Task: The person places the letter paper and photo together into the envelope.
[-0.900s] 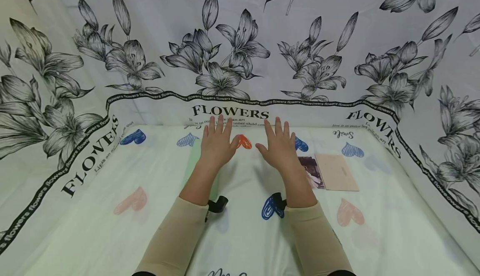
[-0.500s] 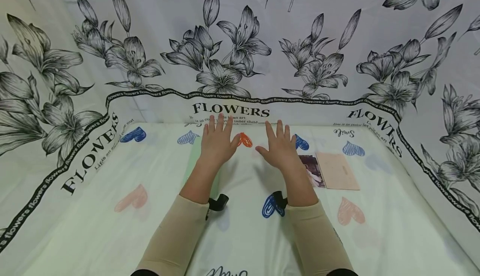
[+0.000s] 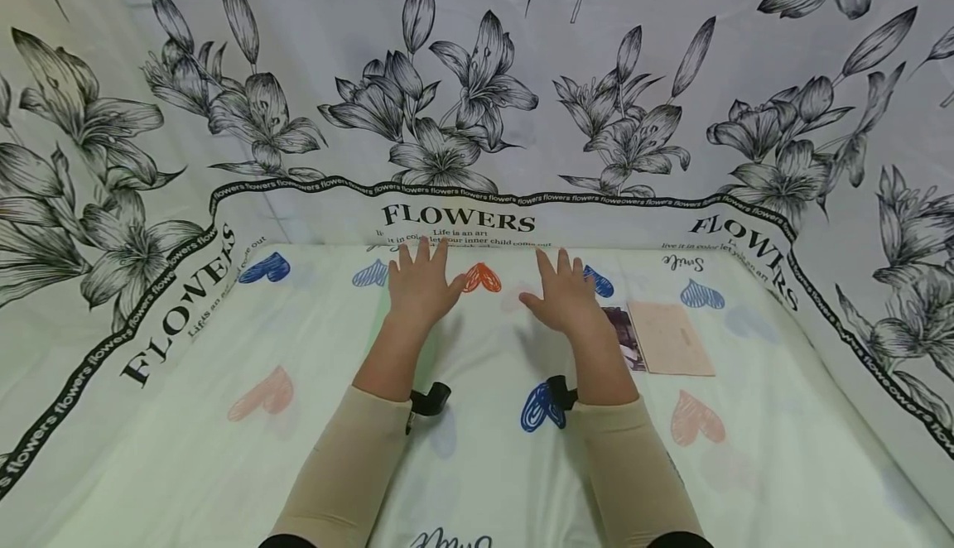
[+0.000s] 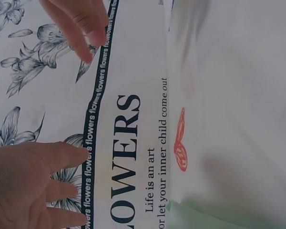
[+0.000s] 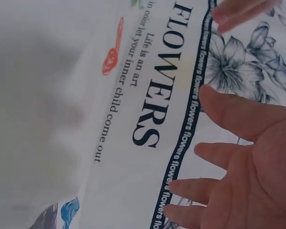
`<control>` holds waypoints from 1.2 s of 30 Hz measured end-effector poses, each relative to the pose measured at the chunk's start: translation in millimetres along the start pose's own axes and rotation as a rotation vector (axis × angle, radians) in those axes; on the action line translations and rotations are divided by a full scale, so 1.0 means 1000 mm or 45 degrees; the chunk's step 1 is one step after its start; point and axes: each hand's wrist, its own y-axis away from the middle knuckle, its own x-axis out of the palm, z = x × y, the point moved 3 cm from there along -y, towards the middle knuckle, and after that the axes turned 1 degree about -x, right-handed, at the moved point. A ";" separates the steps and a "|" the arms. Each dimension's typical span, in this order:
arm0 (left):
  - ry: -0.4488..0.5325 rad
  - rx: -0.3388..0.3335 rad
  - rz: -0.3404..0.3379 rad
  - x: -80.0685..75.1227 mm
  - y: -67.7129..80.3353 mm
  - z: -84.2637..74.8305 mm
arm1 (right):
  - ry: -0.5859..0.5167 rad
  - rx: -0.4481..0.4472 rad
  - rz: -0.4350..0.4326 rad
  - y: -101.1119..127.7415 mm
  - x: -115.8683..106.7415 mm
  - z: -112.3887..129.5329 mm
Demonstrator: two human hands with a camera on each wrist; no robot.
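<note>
My left hand (image 3: 423,287) hovers with fingers spread over the far part of the cloth, its palm showing in the left wrist view. Beneath its wrist lies a flat pale green sheet (image 3: 428,363), mostly covered by the arm. To the right, my right hand (image 3: 568,300) has its fingers spread too and holds nothing. Close beside that wrist lie a dark printed picture (image 3: 624,338), partly behind the forearm, and a plain pinkish-beige card (image 3: 671,339) that adjoins it. An orange-red printed heart (image 3: 482,277) shows in the gap between the hands.
A white cloth (image 3: 298,465) printed with hearts covers the table. At the back and sides rises a curtain (image 3: 507,167) with black lily drawings and "FLOWERS" lettering. Each wrist carries a small black camera mount (image 3: 431,400).
Both hands have drawn slightly back toward the body and moved a little apart, uncovering more of the orange-red heart. The sheet, picture and card stay put.
</note>
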 end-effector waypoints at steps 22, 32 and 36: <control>0.093 -0.240 0.241 0.021 0.001 0.041 | -0.235 0.192 0.285 -0.003 0.006 -0.053; 0.146 -0.325 0.309 0.025 0.004 0.049 | -0.347 0.266 0.317 0.002 0.005 -0.068; 0.142 -0.312 0.328 0.031 0.008 0.052 | -0.376 0.311 0.339 0.005 0.006 -0.072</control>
